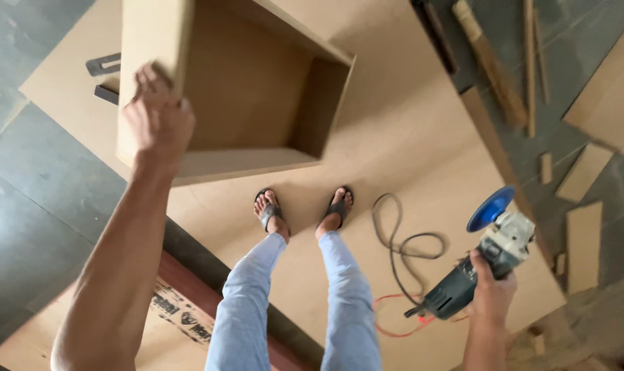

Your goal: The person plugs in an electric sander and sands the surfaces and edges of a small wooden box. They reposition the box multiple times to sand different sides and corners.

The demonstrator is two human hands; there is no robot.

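I am tipping the open wooden box (pixel 243 89) with my left hand (pixel 157 120) clamped on its edge, my right hand (pixel 491 292) wrapped around the grinder (pixel 480 264), needing steady alignment next.

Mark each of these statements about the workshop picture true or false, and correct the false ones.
1. The left hand grips a wall of the open wooden box. True.
2. The right hand holds a hammer. False: it holds an angle grinder with a blue disc.
3. The person stands barefoot on the board. False: both feet wear sandals.
4. A dark cable lies looped on the board beside the feet. True.
5. The box is closed by a lid. False: it is open, and its inside shows.
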